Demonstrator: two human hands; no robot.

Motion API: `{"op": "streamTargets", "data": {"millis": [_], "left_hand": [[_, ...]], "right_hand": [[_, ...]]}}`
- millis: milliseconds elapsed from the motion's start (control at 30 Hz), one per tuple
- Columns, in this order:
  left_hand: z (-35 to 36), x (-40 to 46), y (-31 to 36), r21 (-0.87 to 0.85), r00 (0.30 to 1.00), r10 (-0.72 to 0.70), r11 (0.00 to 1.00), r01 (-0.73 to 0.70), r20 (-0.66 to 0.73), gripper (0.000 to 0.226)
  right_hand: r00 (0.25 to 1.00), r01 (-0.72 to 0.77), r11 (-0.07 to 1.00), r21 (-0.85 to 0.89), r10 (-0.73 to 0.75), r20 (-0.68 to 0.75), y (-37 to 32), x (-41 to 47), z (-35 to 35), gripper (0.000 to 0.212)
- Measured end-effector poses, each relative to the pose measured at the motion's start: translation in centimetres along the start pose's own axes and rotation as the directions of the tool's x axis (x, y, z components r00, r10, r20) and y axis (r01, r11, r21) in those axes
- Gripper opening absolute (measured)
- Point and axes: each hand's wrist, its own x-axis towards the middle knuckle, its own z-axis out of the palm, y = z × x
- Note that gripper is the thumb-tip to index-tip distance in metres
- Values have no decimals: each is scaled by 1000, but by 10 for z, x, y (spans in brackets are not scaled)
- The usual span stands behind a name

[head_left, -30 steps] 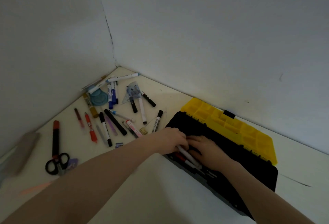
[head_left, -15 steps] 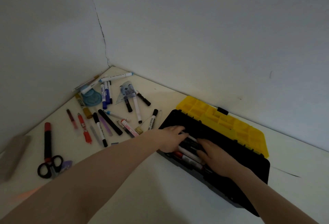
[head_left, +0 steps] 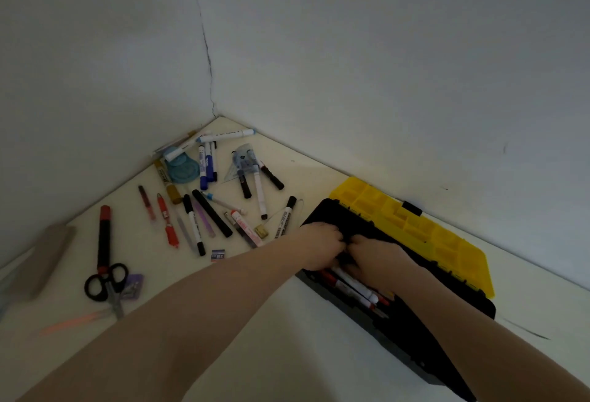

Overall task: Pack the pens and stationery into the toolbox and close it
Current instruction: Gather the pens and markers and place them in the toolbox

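Observation:
An open black toolbox [head_left: 402, 334] with a yellow compartment lid [head_left: 415, 229] lies on the white table at the right. Several white and red markers [head_left: 354, 286] lie inside it. My left hand [head_left: 322, 242] and my right hand [head_left: 376, 258] meet knuckle to knuckle inside the box's left end, just above those markers. Their fingers curl down into the dark box, and the fingertips are hidden. Loose pens and markers [head_left: 210, 213] are scattered on the table to the left of the box.
Black scissors [head_left: 105, 280], a red-and-black marker [head_left: 103, 235], a blue protractor [head_left: 183, 170], a clear set square [head_left: 242, 162] and a grey block [head_left: 41, 261] lie left of the box. Two walls meet at the far corner, close behind the lid.
Both hands have slid to the left end of the box and come together. The white marker under my left hand a second ago now lies in the box.

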Motion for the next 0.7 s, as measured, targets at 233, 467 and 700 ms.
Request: {"op": "streamTargets", "data": {"millis": [233,467,700], "left_hand": [[-3,-119,-49,-400,715,-511,851,342,-477,40],[63,-225,-80,-564,416,-909,361,743,-33,34],[74,-252,-96,-638,353,-931,217,739,92,38]], "right_hand": [[878,113,934,340,66,-475,-63,28,-40,47],[977,156,922,353,-91,-193,-143,84,-47,25],[992,66,985,159,-47,-119,-183,123,-23,26]]}}
